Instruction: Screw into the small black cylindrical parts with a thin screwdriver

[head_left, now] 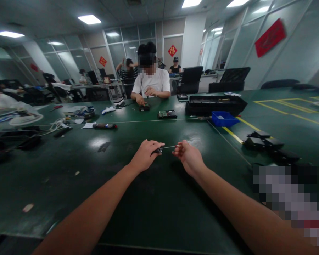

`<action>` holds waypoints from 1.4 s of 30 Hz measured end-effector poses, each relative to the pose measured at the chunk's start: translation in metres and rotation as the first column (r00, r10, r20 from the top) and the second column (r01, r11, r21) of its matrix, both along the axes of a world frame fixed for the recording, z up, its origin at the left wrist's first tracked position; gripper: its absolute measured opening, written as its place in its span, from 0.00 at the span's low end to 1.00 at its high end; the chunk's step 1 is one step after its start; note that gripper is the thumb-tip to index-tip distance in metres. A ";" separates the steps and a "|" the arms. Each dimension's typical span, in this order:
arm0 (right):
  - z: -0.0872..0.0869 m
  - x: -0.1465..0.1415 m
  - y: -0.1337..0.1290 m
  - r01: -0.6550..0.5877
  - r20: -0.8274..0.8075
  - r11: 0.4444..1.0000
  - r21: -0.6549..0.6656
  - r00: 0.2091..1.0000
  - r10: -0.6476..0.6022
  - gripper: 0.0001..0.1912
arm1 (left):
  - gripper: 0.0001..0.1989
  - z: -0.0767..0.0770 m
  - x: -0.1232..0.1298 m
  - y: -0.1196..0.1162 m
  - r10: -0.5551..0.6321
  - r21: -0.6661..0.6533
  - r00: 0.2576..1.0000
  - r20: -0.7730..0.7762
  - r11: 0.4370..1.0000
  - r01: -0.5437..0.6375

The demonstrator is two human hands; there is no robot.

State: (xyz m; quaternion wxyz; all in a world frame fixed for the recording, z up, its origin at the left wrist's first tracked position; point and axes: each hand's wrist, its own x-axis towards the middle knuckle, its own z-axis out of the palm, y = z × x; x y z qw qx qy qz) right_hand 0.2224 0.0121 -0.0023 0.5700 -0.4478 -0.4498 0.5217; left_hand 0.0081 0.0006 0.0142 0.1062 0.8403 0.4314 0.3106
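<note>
Just above the green tabletop, my left hand (145, 155) is closed round a small dark part with a shiny metal end (160, 150). Most of that part is hidden under the fingers. To its right, my right hand (189, 156) pinches the reddish handle of a thin screwdriver (169, 147). Its slim metal shaft points left toward the part. Whether the tip touches the part I cannot tell.
Across the green table (138, 212) a person in a white shirt (159, 79) handles a small black device (145, 107). Nearby are a circuit-board unit (167, 114), a long black tray (215, 105), a blue bin (224, 119), several black blocks (266, 141) and a cylindrical tool (105, 126).
</note>
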 end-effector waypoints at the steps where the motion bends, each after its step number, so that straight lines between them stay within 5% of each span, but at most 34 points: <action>1: -0.001 0.002 0.002 0.016 -0.018 0.999 -0.041 1.000 -0.016 0.16 | 0.20 0.000 0.000 0.001 0.001 0.005 0.999 -0.045 1.000 -0.001; 6: 0.001 0.005 0.004 0.205 0.072 0.979 -0.015 0.976 -0.204 0.14 | 0.21 -0.012 -0.001 0.007 -0.006 -0.081 0.993 -0.116 0.997 -0.003; 10: 0.008 0.004 -0.003 0.243 0.172 0.968 0.067 0.953 -0.251 0.16 | 0.21 -0.014 0.000 0.007 0.021 -0.102 0.998 -0.055 0.994 -0.026; 22: 0.025 0.004 -0.017 0.249 0.248 0.939 0.237 0.919 -0.306 0.14 | 0.21 0.015 0.001 -0.012 0.167 -0.276 0.973 0.158 0.954 -0.119; 28: 0.020 0.005 -0.014 0.246 0.256 0.925 0.290 0.911 -0.323 0.14 | 0.15 0.031 0.014 -0.019 0.078 -0.312 0.997 -0.029 0.946 -0.083; 36: 0.023 0.006 -0.015 0.237 0.241 0.928 0.287 0.920 -0.309 0.14 | 0.21 0.017 0.042 0.000 -0.067 -0.246 0.925 -0.373 0.969 -0.028; 42: 0.023 0.008 -0.015 0.239 0.253 0.936 0.257 0.919 -0.304 0.14 | 0.12 0.013 0.050 0.008 -0.085 -0.211 0.868 -0.489 0.977 -0.023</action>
